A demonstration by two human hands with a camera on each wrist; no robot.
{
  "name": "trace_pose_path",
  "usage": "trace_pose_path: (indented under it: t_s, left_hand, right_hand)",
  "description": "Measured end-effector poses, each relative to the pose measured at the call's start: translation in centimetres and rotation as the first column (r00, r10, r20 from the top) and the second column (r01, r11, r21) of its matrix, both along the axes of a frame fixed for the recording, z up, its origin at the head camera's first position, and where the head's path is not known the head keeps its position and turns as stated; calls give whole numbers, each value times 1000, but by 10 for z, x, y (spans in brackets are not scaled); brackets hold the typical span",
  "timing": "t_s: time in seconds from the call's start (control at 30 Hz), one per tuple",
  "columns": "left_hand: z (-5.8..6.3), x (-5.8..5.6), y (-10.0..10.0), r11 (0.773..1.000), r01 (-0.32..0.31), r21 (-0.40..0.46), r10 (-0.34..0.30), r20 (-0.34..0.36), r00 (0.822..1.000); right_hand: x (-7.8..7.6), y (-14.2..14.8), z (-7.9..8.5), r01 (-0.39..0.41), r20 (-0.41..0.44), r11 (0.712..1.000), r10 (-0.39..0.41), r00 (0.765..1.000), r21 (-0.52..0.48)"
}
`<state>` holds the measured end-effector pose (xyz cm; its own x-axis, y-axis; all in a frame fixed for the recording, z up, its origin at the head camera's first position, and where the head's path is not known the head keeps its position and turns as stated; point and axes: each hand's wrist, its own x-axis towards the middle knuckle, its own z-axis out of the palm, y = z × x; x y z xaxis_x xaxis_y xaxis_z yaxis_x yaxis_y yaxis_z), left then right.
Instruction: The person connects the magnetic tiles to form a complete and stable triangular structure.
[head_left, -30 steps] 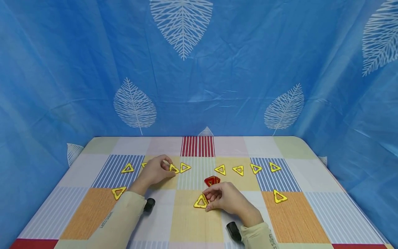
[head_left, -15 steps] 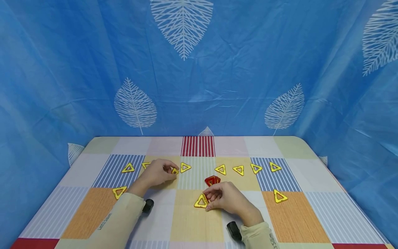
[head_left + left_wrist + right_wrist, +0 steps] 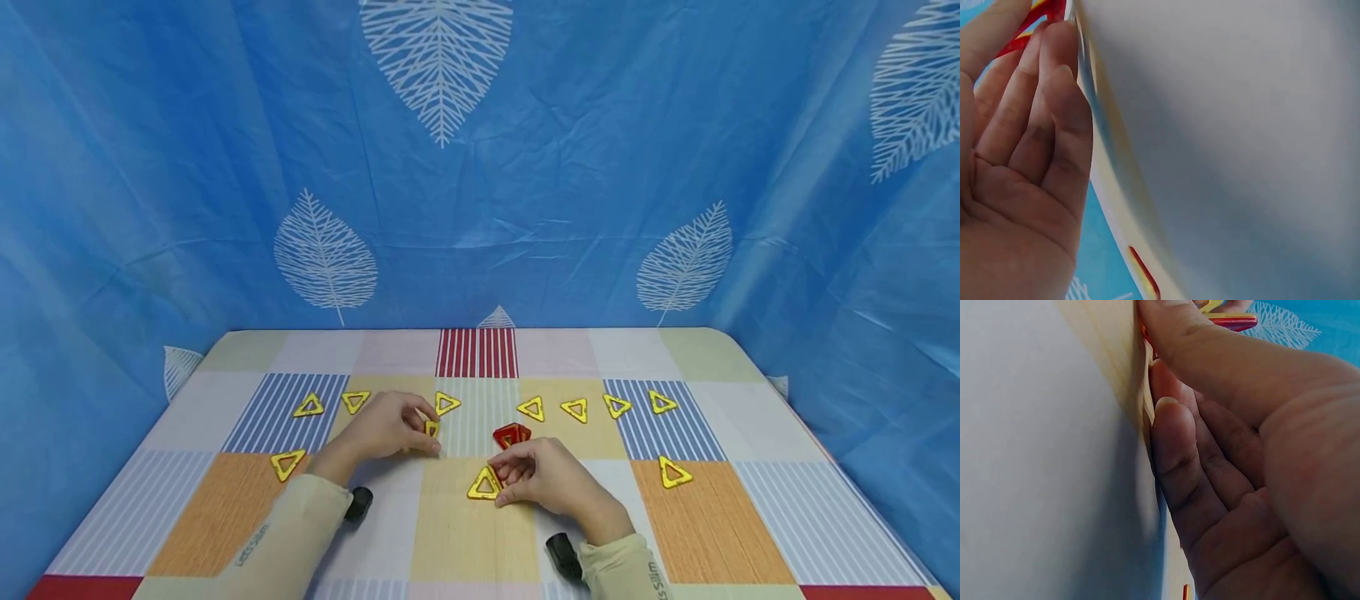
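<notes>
My left hand (image 3: 390,425) pinches a small triangular magnetic tile (image 3: 432,427), yellow-faced, between thumb and fingertips. In the left wrist view that tile's red edge (image 3: 1015,45) shows beyond the fingers. Nearer the front, my right hand (image 3: 555,479) grips a second yellow triangular tile (image 3: 481,496) that leans up at the middle of the table; a red edge shows beside it under the fingers. The right wrist view has a red-sided tile (image 3: 1235,323) past the thumb. Just behind the right hand sits a red piece made of joined triangles (image 3: 507,432).
More yellow triangular tiles lie spread out: one (image 3: 446,395) behind the left hand, one (image 3: 309,412) far left, one (image 3: 288,454) by the left forearm, a row (image 3: 576,402) at the back right, one (image 3: 678,482) at right. A patchwork cloth (image 3: 360,542) covers the table; a blue curtain (image 3: 480,192) hangs behind.
My left hand has drawn its tile off the back row, toward the front and slightly right, uncovering another tile on its left. The right hand stays in place.
</notes>
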<state>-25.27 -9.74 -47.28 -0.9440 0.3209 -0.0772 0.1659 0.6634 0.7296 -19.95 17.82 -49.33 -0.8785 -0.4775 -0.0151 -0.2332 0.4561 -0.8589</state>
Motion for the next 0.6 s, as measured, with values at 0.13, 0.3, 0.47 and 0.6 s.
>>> trace_pose_path:
  t_s: [0.13,0.3,0.47,0.6]
  left_hand:
    - [1,6,7,997,78,18,-77,-29,997]
    - [2,17,19,978,201,52,-198,-62,978]
    - [2,25,30,961,270,63,-266,-66,962]
    - [2,29,36,959,279,43,-276,-70,959]
  right_hand:
    - [0,0,0,0,-4,1000,0,1000,4]
    - [0,0,0,-4,-20,1000,4,1000,10]
    - [0,0,0,-4,-33,1000,4,999,21]
    - [0,-1,0,-4,-38,1000,5,999,29]
